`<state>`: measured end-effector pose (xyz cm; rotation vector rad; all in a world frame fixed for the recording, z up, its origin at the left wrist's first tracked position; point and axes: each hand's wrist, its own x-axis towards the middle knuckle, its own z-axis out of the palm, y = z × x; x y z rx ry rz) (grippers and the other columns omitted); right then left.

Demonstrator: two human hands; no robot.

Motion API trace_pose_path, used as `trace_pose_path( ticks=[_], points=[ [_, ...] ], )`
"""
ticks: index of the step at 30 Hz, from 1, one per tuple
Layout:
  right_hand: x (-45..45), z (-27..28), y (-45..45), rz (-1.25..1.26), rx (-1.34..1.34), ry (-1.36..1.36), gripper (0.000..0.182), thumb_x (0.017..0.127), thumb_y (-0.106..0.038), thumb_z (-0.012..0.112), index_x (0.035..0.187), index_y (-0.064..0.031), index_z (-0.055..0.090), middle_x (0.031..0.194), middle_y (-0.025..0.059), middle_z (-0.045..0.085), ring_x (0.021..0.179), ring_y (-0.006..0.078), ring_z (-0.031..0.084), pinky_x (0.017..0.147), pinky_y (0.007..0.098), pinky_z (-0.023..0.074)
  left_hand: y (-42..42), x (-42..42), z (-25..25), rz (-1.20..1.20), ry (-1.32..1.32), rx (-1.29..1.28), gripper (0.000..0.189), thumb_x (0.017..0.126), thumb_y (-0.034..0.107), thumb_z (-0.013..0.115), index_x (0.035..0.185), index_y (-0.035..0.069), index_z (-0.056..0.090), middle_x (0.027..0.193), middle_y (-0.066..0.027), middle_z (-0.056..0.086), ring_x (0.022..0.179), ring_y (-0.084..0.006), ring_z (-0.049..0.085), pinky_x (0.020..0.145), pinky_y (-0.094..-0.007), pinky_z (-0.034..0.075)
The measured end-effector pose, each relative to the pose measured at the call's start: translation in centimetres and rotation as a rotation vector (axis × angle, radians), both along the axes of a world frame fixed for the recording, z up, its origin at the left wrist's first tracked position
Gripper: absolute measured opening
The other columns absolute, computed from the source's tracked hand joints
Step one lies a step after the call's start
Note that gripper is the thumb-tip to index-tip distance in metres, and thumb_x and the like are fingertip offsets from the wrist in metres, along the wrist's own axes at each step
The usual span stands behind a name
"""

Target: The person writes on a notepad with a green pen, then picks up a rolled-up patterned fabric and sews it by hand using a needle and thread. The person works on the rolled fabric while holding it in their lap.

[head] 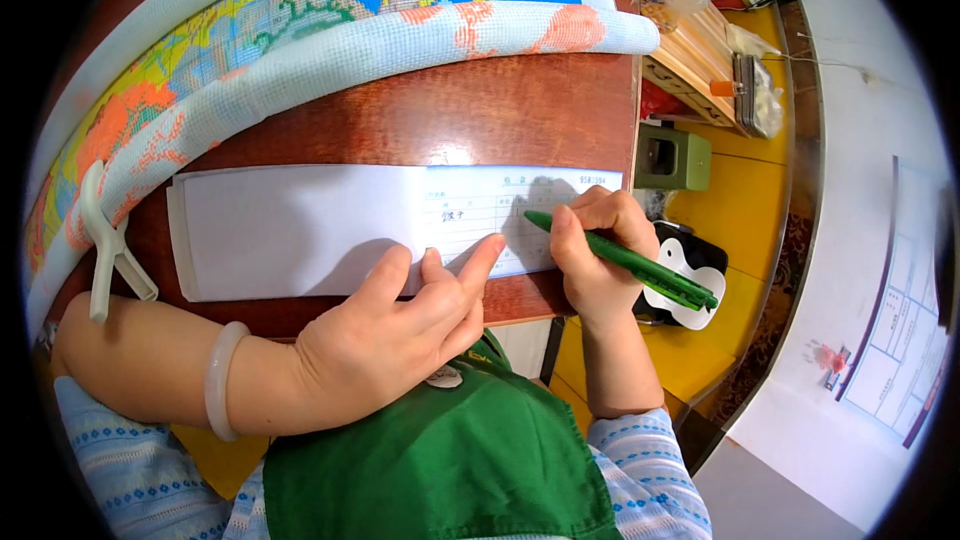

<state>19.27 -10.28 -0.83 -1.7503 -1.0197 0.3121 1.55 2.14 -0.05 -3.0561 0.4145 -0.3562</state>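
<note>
An open receipt pad (300,229) lies across the brown wooden table (450,105) near its front edge. Its left side is blank white paper; the printed form on the right bears some handwriting. My left hand (412,315) rests on the pad, index finger stretched onto the form's lower part, thumb near the fold, holding nothing. Between the fingers and thumb of my right hand (604,247) is a green pen (637,266), its tip over the form's middle rows. The palm side of my right hand is partly hidden.
Rolled cross-stitch fabric (360,67) curves along the table's far and left sides. A white plastic clip (109,247) grips its left end. Beyond the table's right edge are a green stool (675,157), a white cloud-shaped seat (686,285) and a wooden cabinet (690,52).
</note>
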Motion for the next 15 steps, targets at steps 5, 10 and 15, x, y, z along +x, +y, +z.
trace_pose_path(
  ticks=[5,10,15],
  points=[
    [-0.03,0.17,-0.11,-0.009,-0.032,-0.082,0.024,0.070,0.002,0.067,0.060,-0.0024,0.045,0.053,0.0056,0.050,0.045,0.0101,0.044,0.043,0.0229,0.0352,0.12,-0.08,0.26,-0.016,-0.006,0.023,0.038,0.081,0.037,0.046,0.096,0.005,0.058,0.127,-0.0180,0.049,0.091,-0.0212,0.046,0.080,-0.0345,0.038],
    [-0.07,0.27,-0.08,0.004,-0.022,-0.059,0.024,0.070,0.002,0.067,0.061,-0.0023,0.046,0.053,0.0054,0.050,0.045,0.0103,0.044,0.043,0.0231,0.0354,0.16,-0.01,0.37,-0.022,-0.007,0.035,0.047,0.079,0.046,0.046,0.096,0.004,0.058,0.126,-0.0182,0.049,0.091,-0.0218,0.046,0.080,-0.0348,0.038],
    [-0.03,0.17,-0.16,-0.013,0.009,0.006,0.023,0.070,0.003,0.066,0.061,-0.0018,0.046,0.053,0.0049,0.049,0.045,0.0109,0.044,0.043,0.0238,0.0344,0.11,0.06,0.24,-0.022,-0.001,0.000,0.046,0.080,0.045,0.046,0.096,0.004,0.059,0.126,-0.0183,0.049,0.091,-0.0219,0.046,0.080,-0.0353,0.038]
  ],
)
